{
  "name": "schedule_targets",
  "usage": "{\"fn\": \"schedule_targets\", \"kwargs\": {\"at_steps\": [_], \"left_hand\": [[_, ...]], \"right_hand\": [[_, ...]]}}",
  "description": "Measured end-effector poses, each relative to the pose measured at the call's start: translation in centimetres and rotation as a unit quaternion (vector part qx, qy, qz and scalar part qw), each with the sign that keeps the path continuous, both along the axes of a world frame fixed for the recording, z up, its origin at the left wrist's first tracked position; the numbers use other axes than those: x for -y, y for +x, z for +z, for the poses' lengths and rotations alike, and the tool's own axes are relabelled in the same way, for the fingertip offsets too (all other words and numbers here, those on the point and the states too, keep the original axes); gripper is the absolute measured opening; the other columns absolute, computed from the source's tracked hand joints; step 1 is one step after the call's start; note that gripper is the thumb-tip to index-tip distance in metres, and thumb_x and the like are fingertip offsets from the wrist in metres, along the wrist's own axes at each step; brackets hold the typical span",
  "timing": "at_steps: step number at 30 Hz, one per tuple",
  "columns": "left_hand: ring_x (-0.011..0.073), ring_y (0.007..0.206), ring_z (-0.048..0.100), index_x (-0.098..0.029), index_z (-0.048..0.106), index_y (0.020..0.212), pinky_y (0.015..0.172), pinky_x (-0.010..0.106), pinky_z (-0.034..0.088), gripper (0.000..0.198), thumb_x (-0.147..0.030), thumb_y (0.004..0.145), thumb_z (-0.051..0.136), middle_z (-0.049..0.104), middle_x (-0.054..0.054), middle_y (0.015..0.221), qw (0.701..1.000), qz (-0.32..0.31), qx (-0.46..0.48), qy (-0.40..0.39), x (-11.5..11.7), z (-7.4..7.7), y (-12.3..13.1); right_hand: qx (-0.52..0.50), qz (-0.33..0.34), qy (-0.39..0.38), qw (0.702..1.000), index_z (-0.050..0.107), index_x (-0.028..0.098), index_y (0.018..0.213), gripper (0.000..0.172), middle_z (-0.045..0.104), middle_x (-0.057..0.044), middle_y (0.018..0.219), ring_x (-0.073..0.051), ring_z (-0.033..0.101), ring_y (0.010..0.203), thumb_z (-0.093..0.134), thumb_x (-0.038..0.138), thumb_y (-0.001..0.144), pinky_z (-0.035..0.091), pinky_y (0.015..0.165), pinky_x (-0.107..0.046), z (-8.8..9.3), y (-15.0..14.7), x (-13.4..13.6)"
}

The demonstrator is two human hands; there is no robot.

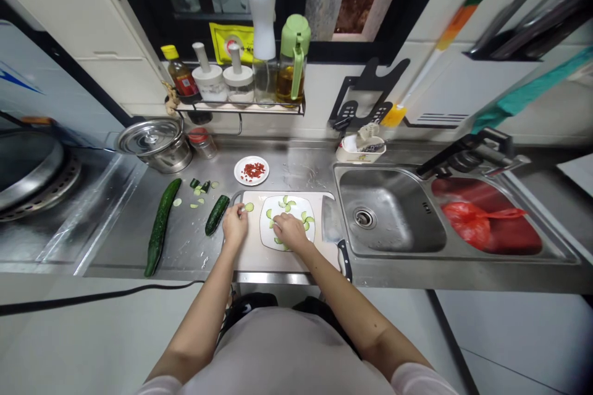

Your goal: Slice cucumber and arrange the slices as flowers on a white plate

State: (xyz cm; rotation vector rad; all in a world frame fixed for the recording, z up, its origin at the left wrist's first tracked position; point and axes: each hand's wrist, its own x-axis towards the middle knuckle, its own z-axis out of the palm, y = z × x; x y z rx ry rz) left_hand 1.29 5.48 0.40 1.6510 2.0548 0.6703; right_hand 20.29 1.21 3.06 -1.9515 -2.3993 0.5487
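Note:
My left hand (235, 227) is at the left part of the white cutting board (252, 254), fingers curled, with a thin cucumber slice (249, 207) at its fingertips. Over the square white plate (265, 238) on the board, my right hand (291, 231) pinches at a cucumber slice (273, 222), which its fingers partly cover. Cucumber pieces (287, 203) lie in small fan-like groups around the plate. At the board's right side rests a knife (332, 219) with a black handle. A cut length of cucumber (217, 215) lies left of my left hand.
A long cucumber (162, 228) and scattered cucumber scraps (199, 187) lie on the steel counter at left. Behind the board stands a small plate (238, 174) of red bits. A pot (157, 143) is farther back. The sink (393, 216) is to the right, below a tap (467, 151).

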Motion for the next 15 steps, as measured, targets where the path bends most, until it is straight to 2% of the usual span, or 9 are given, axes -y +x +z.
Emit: {"fn": "schedule_targets", "kwargs": {"at_steps": [8,15], "left_hand": [[0.0277,0.1,0.061,-0.021,0.063,0.116,0.088,0.04,0.042,0.038,-0.039,0.082,0.056,0.065,0.01,0.103,0.996,0.02,-0.063,-0.067,-0.4,0.6,1.0],[0.0308,0.1,0.059,-0.019,0.064,0.112,0.089,0.044,0.04,0.038,-0.041,0.082,0.055,0.064,0.015,0.107,0.996,0.015,-0.072,-0.048,-0.4,0.8,1.7]], "right_hand": [[-0.022,-0.028,0.001,0.999,0.063,0.021,0.108,0.028,0.064,-0.007,0.107,-0.021,0.055,0.1,0.039,0.031,0.097,0.038,0.075,-0.028,0.7,0.0,0.8],[-0.024,-0.042,-0.02,0.999,0.064,0.02,0.107,0.028,0.065,-0.008,0.106,-0.021,0.056,0.1,0.04,0.031,0.097,0.038,0.073,-0.029,1.4,0.0,1.4]]}}
